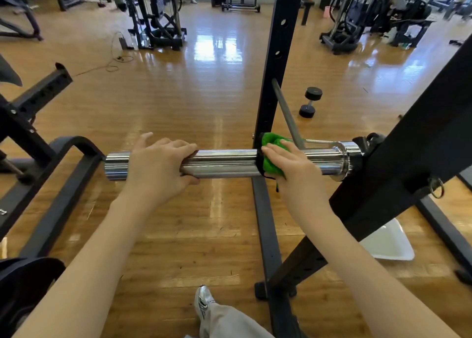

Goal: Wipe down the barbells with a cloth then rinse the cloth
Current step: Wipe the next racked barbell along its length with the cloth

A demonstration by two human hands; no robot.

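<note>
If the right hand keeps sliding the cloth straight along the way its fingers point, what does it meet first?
The right hand points left along the barbell sleeve, pressing the green cloth. The bare chrome looks free until the left hand gripping the sleeve; that would likely be met first.

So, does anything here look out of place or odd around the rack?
Two small things. A dumbbell lies loose on the floor behind the rack, and a white tray sits on the floor under its slanted beam. The bar and cloth look normal.
</note>
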